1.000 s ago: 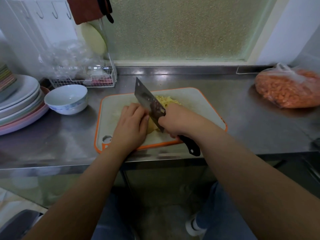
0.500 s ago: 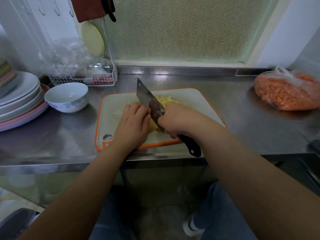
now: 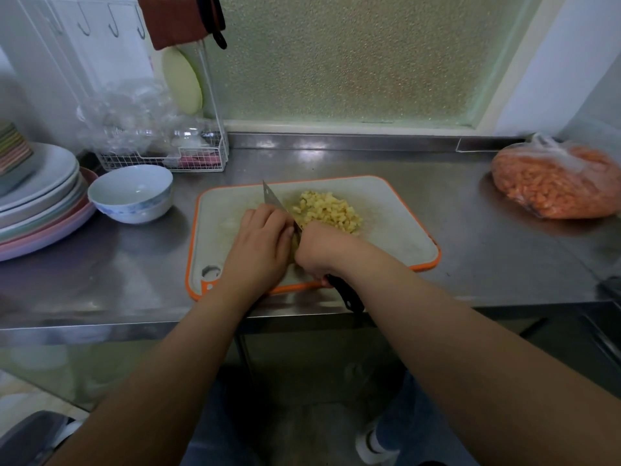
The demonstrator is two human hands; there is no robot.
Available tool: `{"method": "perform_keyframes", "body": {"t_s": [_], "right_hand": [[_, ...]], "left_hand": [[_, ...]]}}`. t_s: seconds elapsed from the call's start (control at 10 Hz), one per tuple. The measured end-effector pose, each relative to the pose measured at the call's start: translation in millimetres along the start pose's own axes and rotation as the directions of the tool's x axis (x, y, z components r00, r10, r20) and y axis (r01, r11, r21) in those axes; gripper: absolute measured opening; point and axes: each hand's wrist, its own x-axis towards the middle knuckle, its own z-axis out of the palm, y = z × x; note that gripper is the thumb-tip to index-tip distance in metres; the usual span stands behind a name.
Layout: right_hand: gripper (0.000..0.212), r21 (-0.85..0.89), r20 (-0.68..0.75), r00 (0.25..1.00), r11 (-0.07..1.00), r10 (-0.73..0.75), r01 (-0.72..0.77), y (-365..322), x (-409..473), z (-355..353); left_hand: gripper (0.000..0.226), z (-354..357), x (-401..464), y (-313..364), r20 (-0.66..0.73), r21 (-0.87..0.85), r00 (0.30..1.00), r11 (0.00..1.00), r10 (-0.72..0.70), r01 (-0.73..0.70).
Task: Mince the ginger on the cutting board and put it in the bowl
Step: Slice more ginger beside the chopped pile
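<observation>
Right hand (image 3: 321, 250) gripping knife (image 3: 276, 204), blade down by chopped ginger (image 3: 327, 210); left hand (image 3: 260, 245), fingers curled, steadying on board (image 3: 396, 230).

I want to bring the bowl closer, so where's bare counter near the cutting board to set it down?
Bare steel lies between the cutting board and the bag of orange food, and in front of the bowl, left of the board. The back left is crowded: plates, wire rack.
</observation>
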Motion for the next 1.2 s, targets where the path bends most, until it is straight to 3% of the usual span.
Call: {"method": "perform_keyframes", "body": {"t_s": [0.1,0.3,0.6,0.7,0.9,1.2], "right_hand": [[0.015,0.363,-0.102,0.994,0.932,0.032,0.007,9,7,7],[0.015,0.406,-0.063,0.993,0.912,0.096,-0.063,24,20,9],[0.022,0.308,-0.198,0.98,0.95,0.016,0.047,25,-1,-7],[0.01,0.247,-0.194,0.981,0.969,0.02,0.029,24,-7,-9],[0.01,0.219,-0.203,0.979,0.975,0.006,0.039,21,-10,-8],[0.033,0.252,-0.264,0.964,0.962,-0.038,0.107,21,-9,-7]], "left_hand": [[0.002,-2,-1,2,-0.014,-0.004,1.0,1.0,0.009,-0.009],[0.002,-6,-2,2,-0.03,0.009,0.999,1.0,-0.017,0.017],[0.009,-3,-1,0,-0.026,0.015,1.0,1.0,0.007,-0.006],[0.01,-3,-2,1,-0.032,0.014,0.999,1.0,0.01,-0.009],[0.008,-4,-2,1,-0.023,0.009,1.0,1.0,-0.004,0.004],[0.009,-2,-1,1,-0.02,0.003,1.0,1.0,0.0,0.0]]}}
